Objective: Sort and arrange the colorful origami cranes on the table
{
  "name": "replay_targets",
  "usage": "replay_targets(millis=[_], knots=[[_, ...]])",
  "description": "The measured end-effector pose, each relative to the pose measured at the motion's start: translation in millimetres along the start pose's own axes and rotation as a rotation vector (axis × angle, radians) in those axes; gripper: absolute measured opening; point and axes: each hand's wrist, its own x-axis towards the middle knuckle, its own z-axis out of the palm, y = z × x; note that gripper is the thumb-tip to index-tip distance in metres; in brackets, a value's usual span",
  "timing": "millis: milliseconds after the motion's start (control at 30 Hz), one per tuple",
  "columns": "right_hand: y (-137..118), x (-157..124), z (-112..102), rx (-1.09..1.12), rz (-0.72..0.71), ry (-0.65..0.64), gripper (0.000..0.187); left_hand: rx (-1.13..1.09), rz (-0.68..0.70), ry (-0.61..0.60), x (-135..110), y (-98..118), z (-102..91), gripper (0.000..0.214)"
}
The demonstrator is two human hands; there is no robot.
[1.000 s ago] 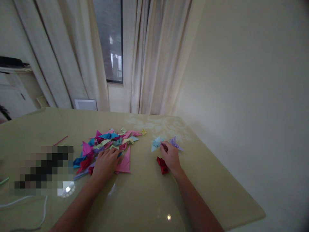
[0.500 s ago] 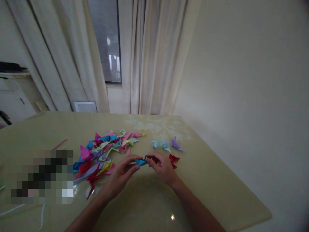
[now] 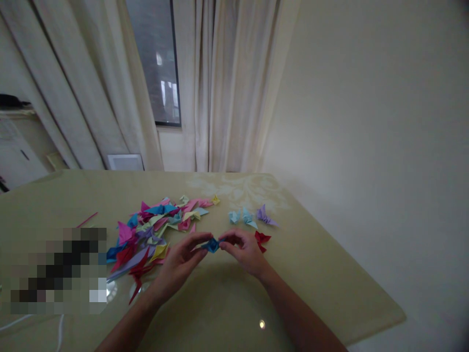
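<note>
A small blue origami crane [image 3: 211, 245] is held between my two hands, just above the table. My left hand [image 3: 182, 258] pinches its left end between thumb and fingers. On the other side, my right hand [image 3: 245, 252] grips the right end the same way. Beyond my right hand lie a red folded crane [image 3: 262, 240], a purple crane [image 3: 266, 215] and light-blue cranes [image 3: 249, 218]. Left of my left hand spreads a pile of many-coloured paper cranes [image 3: 146, 232], with a dark red crane [image 3: 140, 270] at its near edge.
The pale table [image 3: 311, 274] narrows to a corner at the right, beside a white wall [image 3: 366, 122]. Curtains [image 3: 234, 88] hang behind it. A pink stick [image 3: 87, 219] and white cords [image 3: 60, 332] lie at the left, near a blurred-out patch.
The blue crane has turned in my fingers and now shows its open, folded middle. Both hands keep their pinch. The whole view has shifted slightly.
</note>
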Motion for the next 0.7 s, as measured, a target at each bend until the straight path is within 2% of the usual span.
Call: replay_targets(millis=[100, 200, 267, 333, 400, 500, 600, 700], knots=[[-1, 3, -7, -0.038, -0.043, 0.044, 0.027, 0.135, 0.014, 0.063, 2, -5, -6.7, 0.047], [-4, 9, -28, -0.064, -0.086, 0.206, 0.026, 0.625, 0.070, 0.152, 3, -11, -20.5, 0.038], [-5, 12, -47, -0.086, -0.094, 0.299, 0.028, 1.004, 0.055, 0.124, 2, -15, -29.0, 0.034], [-4, 14, -61, -0.129, -0.074, 0.307, 0.029, 1.251, -0.040, 0.021, 0, -20, -33.7, 0.033], [-1, 14, -69, -0.171, -0.041, 0.251, 0.029, 1.325, -0.120, -0.081, 0, -23, -34.6, 0.032], [2, 13, -67, -0.223, -0.019, 0.141, 0.026, 1.258, -0.156, -0.162, 2, -23, -33.2, 0.033], [2, 12, -60, -0.312, -0.024, 0.071, 0.020, 1.158, -0.199, -0.155, 4, -19, -31.8, 0.037], [0, 12, -56, -0.431, -0.056, 0.107, 0.021, 1.199, -0.185, -0.123, 4, -17, -30.1, 0.034]])
